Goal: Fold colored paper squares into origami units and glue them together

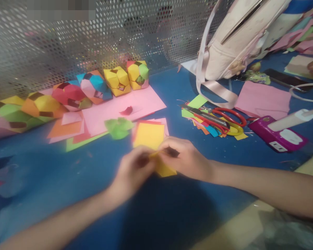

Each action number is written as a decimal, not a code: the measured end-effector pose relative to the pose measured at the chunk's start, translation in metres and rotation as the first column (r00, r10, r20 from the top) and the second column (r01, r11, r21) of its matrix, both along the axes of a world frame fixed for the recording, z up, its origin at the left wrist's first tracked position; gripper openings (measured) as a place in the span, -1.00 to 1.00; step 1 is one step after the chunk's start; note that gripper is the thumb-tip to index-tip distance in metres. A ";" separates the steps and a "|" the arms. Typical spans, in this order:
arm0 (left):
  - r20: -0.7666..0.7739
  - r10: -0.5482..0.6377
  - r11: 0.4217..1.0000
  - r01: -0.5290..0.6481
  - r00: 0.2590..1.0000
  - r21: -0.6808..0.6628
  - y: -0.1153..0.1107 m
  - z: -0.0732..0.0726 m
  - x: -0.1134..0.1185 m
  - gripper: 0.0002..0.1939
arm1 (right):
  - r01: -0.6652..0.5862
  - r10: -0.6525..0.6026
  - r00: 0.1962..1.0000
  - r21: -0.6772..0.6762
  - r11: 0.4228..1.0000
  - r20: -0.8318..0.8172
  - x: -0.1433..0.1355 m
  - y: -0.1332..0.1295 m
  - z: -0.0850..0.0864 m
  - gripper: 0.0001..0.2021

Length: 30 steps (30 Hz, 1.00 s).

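Both hands meet over the blue table, pinching one small yellow sheet of paper (166,169) between them. My left hand (133,170) has its fingers closed on the paper's upper left edge, somewhat blurred. The fingers of my right hand (184,158) are closed on the upper edge beside them, and the sheet hangs below. Just beyond the hands lies a small stack of yellow paper squares (149,134) with red and pink edges showing. Left of that stack sits a crumpled-looking green paper piece (118,127).
Several folded paper balls (94,85) line the perforated metal panel (114,38). Pink sheets (101,118) lie before them. Right of the hands are red-handled scissors (232,114), a box cutter (206,114) on paper scraps, a purple power adapter (278,133) and a cream bag (229,45).
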<state>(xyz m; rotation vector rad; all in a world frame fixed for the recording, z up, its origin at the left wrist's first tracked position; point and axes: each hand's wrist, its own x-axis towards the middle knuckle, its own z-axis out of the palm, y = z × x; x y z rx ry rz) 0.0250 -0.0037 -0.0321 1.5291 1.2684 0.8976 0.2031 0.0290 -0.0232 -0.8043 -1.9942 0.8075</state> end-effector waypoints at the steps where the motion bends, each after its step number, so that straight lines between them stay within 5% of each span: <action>1: -0.009 0.006 1.000 -0.006 1.000 0.008 0.000 0.001 0.000 -0.88 | 0.000 0.000 1.000 0.008 1.000 -0.005 0.000 0.000 0.000 -0.89; 13: -0.102 0.073 0.993 -0.063 0.992 0.097 0.004 0.001 -0.002 -0.93 | -0.032 0.032 0.998 0.000 1.000 0.050 0.003 0.002 0.001 -0.95; 30: -0.158 0.024 0.988 0.001 0.987 0.155 0.006 0.002 -0.001 -0.86 | -0.015 0.009 0.999 0.156 0.988 0.042 0.005 0.007 -0.003 -0.87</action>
